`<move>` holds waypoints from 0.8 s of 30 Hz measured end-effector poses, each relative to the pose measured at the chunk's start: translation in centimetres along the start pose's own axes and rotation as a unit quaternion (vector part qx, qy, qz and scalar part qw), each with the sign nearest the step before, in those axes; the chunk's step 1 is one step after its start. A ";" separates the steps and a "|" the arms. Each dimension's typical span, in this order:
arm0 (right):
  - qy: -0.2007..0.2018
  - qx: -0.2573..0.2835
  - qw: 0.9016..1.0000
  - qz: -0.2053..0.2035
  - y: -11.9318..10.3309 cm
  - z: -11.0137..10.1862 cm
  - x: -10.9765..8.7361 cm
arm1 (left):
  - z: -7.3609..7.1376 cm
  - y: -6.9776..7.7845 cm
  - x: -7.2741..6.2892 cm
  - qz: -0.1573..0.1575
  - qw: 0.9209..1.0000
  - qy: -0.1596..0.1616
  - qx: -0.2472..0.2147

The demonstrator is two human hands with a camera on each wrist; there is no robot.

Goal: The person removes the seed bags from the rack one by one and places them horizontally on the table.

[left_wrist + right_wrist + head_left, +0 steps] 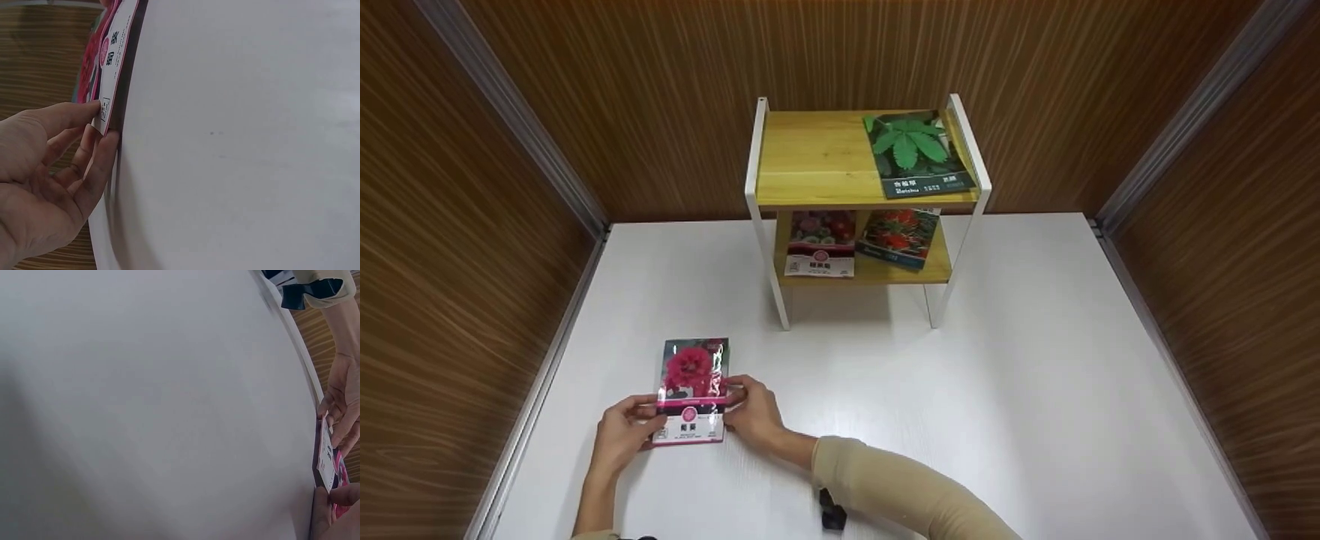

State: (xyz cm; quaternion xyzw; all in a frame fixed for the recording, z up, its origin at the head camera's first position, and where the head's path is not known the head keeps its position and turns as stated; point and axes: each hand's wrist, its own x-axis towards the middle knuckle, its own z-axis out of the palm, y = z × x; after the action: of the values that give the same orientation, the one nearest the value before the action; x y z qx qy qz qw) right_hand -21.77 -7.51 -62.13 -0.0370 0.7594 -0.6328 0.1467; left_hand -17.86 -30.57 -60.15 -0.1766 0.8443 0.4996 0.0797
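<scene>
A seed packet with a pink flower picture (690,375) is at the front left of the white table, in both hands. My left hand (622,433) pinches its left edge near the lower corner, thumb on the printed face and fingers behind, as the left wrist view shows with the packet (115,62) edge-on. From the other side my right hand (755,414) grips the right edge. In the right wrist view the packet (327,458) appears at the far right, between the left hand (344,399) and part of the right hand (337,512).
A small two-tier shelf (817,154) with white side frames stands at the back. A green-leaf packet (919,154) lies on its top board. Below, a pink-flower packet (820,244) and a tilted red-flower packet (898,236) lean. Wood-grain walls (840,52) enclose the table.
</scene>
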 end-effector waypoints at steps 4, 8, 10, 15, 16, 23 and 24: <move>-0.002 -0.015 1.000 -0.003 -0.1 0.0 0.0 | -0.1 0.0 0.0 0.000 1.000 0.001 0.010; -0.004 -0.024 1.000 0.005 -0.3 -0.1 0.0 | -0.2 -0.1 0.0 0.003 1.000 -0.002 0.014; -0.007 -0.026 1.000 0.012 -0.3 -0.1 0.1 | -0.2 -0.1 0.0 0.004 1.000 -0.004 0.014; -0.017 -0.043 0.999 0.022 -0.5 -0.4 0.2 | -0.2 -0.1 0.1 0.006 1.000 -0.003 0.015; -0.020 -0.048 0.998 0.022 -0.6 -0.5 0.3 | -0.1 -0.1 0.1 0.006 1.000 -0.002 0.016; -0.038 -0.054 0.998 0.023 -0.5 -0.7 0.4 | 0.0 0.0 0.1 0.007 1.000 -0.004 0.024; -0.038 -0.055 0.998 0.023 -0.5 -0.7 0.4 | 0.0 0.0 0.1 0.008 1.000 -0.004 0.024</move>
State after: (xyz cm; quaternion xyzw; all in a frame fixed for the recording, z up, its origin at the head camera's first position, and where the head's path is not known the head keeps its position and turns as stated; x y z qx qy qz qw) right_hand -22.45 -7.04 -61.61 -0.0515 0.7874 -0.5850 0.1872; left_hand -18.00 -30.62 -60.17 -0.1661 0.8572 0.4803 0.0829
